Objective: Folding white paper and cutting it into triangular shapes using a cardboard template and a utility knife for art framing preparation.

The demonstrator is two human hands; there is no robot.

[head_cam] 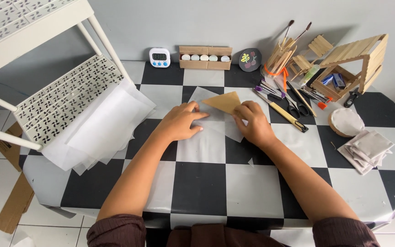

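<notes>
A tan paper triangle (225,101) lies on a translucent white sheet (206,137) on the black-and-white checkered table (252,183). My left hand (179,121) rests flat on the sheet, its fingertips touching the triangle's left lower edge. My right hand (253,123) presses down with curled fingers on the triangle's right lower corner. Both forearms reach in from the near edge, in dark brown sleeves.
A stack of white translucent sheets (101,128) lies at the left under a white perforated metal rack (60,100). At the back stand a timer (159,57), a cardboard box of round pots (205,57), craft sticks and brushes (282,55), scissors (296,103), a stick house (357,64) and folded cloths (366,148).
</notes>
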